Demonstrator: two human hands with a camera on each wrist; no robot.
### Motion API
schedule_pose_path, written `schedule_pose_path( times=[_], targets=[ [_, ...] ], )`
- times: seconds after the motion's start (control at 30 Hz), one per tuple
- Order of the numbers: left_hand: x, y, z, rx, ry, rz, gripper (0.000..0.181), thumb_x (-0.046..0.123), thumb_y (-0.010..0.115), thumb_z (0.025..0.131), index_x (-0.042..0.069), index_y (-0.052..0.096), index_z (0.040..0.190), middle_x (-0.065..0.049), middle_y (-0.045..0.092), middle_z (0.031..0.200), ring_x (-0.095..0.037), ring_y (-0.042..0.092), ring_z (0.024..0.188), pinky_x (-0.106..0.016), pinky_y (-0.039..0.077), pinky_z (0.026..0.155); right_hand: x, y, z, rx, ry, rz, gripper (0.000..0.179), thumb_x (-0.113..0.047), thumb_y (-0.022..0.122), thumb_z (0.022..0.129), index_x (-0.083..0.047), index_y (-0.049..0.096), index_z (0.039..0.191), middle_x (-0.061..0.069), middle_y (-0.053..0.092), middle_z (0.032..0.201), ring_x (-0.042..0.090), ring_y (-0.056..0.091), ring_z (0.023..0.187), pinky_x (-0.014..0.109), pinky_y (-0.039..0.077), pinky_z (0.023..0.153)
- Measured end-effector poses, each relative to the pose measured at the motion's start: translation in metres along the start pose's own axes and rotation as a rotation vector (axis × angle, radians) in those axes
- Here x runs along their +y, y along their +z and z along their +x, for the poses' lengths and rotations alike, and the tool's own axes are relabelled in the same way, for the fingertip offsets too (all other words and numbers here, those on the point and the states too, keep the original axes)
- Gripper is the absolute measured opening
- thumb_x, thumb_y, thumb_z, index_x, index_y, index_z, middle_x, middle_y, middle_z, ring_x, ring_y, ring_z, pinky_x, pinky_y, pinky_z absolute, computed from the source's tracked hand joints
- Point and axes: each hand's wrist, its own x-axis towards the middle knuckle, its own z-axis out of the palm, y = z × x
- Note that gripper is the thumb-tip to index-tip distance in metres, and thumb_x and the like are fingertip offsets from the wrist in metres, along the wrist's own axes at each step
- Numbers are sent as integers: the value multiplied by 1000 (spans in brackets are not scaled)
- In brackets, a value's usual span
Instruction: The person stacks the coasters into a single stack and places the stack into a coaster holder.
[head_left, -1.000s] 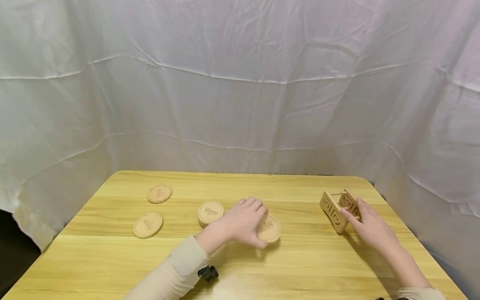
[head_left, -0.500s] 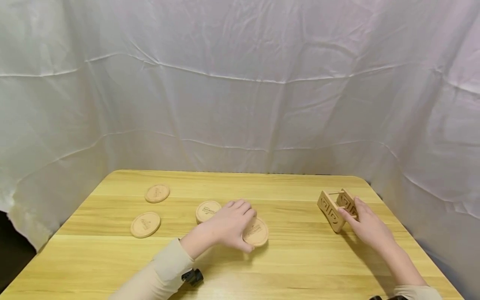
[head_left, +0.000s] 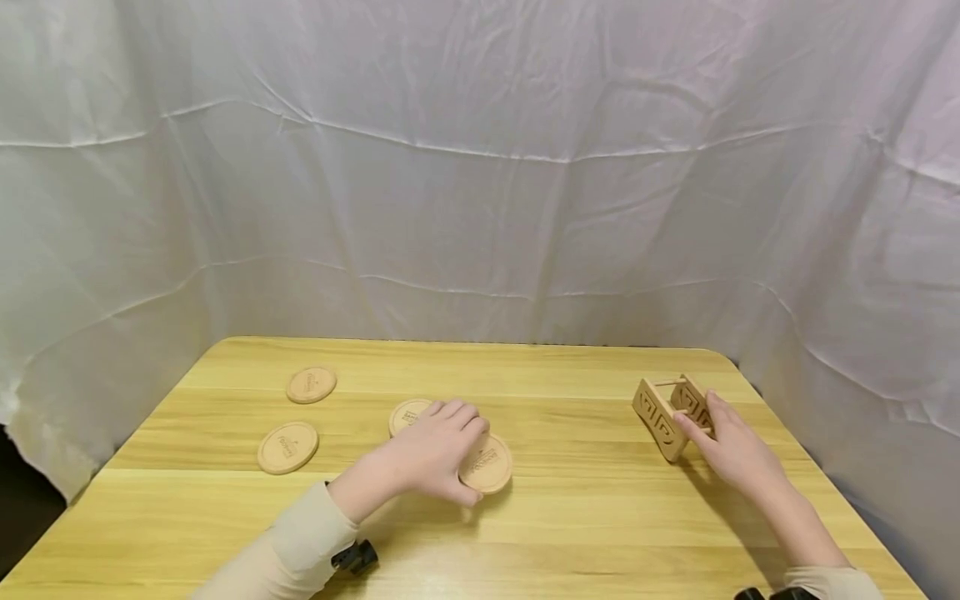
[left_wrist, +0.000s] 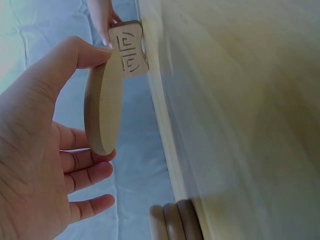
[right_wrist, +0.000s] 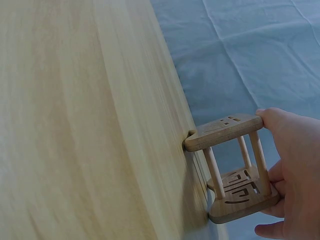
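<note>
My left hand (head_left: 429, 457) pinches a round wooden coaster (head_left: 489, 465) by its edge, thumb on one side and fingers on the other. The left wrist view shows this coaster (left_wrist: 106, 105) held off the tabletop. Close behind the hand lies a short stack of coasters (head_left: 407, 412), partly covered by it in the head view; the left wrist view shows the stack (left_wrist: 172, 220) side-on. At the right, my right hand (head_left: 738, 446) grips a wooden coaster holder (head_left: 655, 419) with cut-out side panels and connecting rods. Between the holder's panels (right_wrist: 245, 197) there are no coasters.
Two single coasters lie flat on the left of the table, one farther back (head_left: 311, 385) and one nearer (head_left: 288, 447). The wooden tabletop (head_left: 570, 533) ends at a pale cloth curtain (head_left: 480, 208) around the back and sides.
My left hand has moved left with the coaster, toward the stack, and now covers more of it. The right hand keeps its grip on the holder; the head view has shifted slightly.
</note>
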Motion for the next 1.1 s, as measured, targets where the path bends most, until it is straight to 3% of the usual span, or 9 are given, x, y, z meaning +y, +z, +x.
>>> schedule_pose_path(
  times=[0.63,1.1],
  targets=[
    [-22,-8,-24,17,-87,-43,84,67,58,58,13,46,121,2,49,112,-15,43,107,-36,38,95,0,0,-1,-8,8,-1,85,-58,28,90,3,-1,141,36,15,140,55,22,122,68,25,91],
    [-45,-22,-36,86,-165,-106,79,61,64,56,12,49,116,3,50,106,-12,43,97,-32,40,85,1,2,-1,1,1,-4,85,-58,28,90,4,0,141,35,15,140,55,23,122,68,25,91]
  ],
)
